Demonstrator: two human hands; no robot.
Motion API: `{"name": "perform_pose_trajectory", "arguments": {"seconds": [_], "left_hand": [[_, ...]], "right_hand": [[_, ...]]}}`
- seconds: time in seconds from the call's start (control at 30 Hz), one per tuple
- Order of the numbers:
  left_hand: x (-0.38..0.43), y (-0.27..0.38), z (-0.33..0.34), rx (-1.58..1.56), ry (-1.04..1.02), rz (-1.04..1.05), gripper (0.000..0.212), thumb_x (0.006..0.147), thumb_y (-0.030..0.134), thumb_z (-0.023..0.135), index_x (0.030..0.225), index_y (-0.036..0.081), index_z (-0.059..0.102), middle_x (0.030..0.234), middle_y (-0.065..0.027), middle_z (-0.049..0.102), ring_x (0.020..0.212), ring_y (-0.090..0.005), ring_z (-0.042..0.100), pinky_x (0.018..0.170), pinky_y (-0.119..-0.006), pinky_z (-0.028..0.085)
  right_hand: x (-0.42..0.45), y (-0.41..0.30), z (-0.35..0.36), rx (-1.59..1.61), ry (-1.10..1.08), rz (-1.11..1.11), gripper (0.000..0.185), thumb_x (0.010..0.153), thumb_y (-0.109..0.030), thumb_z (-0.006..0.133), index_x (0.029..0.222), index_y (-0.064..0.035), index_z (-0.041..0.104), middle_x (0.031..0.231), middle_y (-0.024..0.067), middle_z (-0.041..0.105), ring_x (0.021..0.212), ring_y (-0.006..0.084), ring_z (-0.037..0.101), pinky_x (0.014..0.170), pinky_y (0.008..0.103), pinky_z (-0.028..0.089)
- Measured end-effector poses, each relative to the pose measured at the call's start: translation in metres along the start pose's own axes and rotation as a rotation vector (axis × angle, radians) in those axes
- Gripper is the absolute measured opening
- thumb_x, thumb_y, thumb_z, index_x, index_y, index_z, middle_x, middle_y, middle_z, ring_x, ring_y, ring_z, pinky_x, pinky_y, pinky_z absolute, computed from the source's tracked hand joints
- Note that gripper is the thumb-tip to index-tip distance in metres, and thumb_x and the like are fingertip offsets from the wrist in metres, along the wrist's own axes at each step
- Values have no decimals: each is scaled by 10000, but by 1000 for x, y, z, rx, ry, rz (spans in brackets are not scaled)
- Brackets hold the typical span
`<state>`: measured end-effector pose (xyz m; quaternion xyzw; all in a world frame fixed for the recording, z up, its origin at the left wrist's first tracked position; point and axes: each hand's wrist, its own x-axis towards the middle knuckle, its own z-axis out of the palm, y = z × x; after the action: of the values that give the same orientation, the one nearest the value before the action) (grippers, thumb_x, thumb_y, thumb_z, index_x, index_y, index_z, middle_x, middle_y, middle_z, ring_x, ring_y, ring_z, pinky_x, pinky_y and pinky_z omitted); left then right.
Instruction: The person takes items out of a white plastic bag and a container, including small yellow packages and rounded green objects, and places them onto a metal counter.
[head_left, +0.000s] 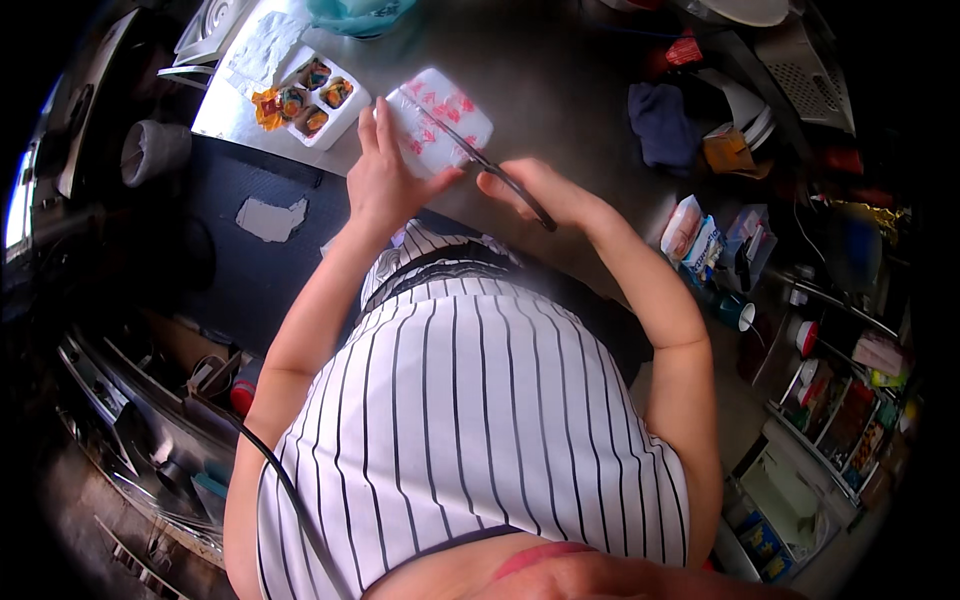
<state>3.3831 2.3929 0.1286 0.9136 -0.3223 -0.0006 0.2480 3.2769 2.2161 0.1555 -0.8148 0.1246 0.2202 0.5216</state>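
A white block-shaped package (431, 139) with red printed marks lies on the metal table (555, 97). Its left side and near corner are held between the spread fingers and thumb of my left hand (386, 169). In my right hand (536, 187) is a long, thin, dark-handled cutting tool (487, 165); whether it is a knife or scissors I cannot tell. Its narrow end reaches across the package top. To the left of the package sits a white foam tray (341, 124) with hollows holding several small round items, one in a crumpled orange wrapper (266, 111).
A teal plastic bag (360, 15) stands at the far edge, near a crumpled white sheet (262, 49). Rightward lie a dark blue cloth (660, 124), a packet (682, 229) and a clear plastic box (750, 240). A white bin (154, 150) is at left; a cable (281, 480) hangs by my left arm.
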Motion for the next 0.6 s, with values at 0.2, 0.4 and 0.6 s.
{"name": "perform_pose_trajectory", "arguments": {"seconds": [0.2,0.4,0.6], "left_hand": [[-3,3,1,-13,37,19,1077,533,505,725,1285,-44,182,1237,-260,305,871,-367,567,611,-368,504],[-3,2,4,-16,58,12,1065,538,487,729,1274,-65,190,1230,-260,305,870,-369,565,602,-359,505],[-4,1,5,-42,57,0,1069,537,498,724,1270,-71,191,1220,-259,308,862,-369,564,599,-364,505]], "right_hand": [[4,-21,-9,-79,-6,67,536,774,-567,506,607,-57,505,495,7,435,443,93,439,425,237,322],[15,-25,-7,-5,-2,180,567,766,-591,495,597,-50,516,489,-3,434,414,99,417,403,239,305],[21,-15,-10,-137,5,89,575,760,-591,506,546,-58,494,459,-12,414,406,88,398,404,237,304]]}}
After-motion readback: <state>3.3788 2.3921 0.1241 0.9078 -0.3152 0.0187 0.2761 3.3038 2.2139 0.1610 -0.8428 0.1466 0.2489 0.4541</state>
